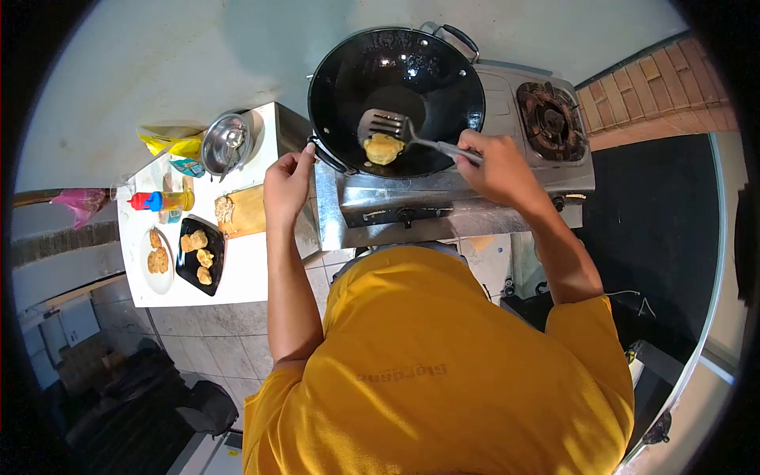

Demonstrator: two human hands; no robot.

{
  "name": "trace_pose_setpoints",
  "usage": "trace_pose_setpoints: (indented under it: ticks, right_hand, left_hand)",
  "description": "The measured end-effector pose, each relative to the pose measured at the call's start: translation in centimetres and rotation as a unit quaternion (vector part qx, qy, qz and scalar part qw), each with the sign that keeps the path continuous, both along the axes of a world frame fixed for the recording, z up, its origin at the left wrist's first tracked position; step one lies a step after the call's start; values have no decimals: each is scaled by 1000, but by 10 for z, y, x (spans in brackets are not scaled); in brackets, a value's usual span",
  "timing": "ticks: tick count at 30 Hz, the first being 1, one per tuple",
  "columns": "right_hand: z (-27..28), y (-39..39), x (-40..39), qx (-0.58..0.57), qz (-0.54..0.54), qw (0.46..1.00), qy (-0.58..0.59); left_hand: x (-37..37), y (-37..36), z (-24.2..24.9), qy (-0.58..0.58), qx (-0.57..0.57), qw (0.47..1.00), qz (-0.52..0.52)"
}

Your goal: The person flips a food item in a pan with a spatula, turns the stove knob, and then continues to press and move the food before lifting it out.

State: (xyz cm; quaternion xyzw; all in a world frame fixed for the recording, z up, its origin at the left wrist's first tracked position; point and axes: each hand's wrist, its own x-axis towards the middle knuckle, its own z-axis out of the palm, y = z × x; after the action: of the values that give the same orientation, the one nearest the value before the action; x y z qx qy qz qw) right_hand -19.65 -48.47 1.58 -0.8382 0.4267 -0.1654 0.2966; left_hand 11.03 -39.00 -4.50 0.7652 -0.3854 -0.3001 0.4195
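Over the stove (507, 190), the right hand (495, 162) grips the handle of a slotted spatula (388, 125), its blade resting just beside a golden fritter (383, 148) low in the black wok (396, 99). Closed on the wok's near-left handle, the left hand (289, 178) seemingly steadies the pan. The fritter looks lumpy, yellow and oil-glossed.

Head camera looks steeply down, close over the wok (396, 95).
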Motion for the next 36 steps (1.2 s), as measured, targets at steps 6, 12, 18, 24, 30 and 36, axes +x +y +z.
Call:
trace_pose_setpoints:
  ticks: [6,12,18,24,30,36]
  right_hand:
    - [1,-1,0,12,-4,1000,-1]
    - [-4,-3,1,7,-1,1000,-15]
    - [-3,-4,1,6,-6,1000,-6]
    - [-9,-8,0,8,-16,1000,3]
    - [-7,-10,1,41,-25,999,0]
    - [-4,-11,3,37,-16,999,14]
  left_hand:
    - [0,-1,-1,2,6,1000,2]
    - [-1,-3,-1,0,14,1000,3]
    - [1,-5,-6,-3,7,1000,5]
    - [0,-7,-7,1,18,1000,8]
    - [0,-7,-4,3,15,1000,6]
    - [0,-8,-2,7,16,1000,5]
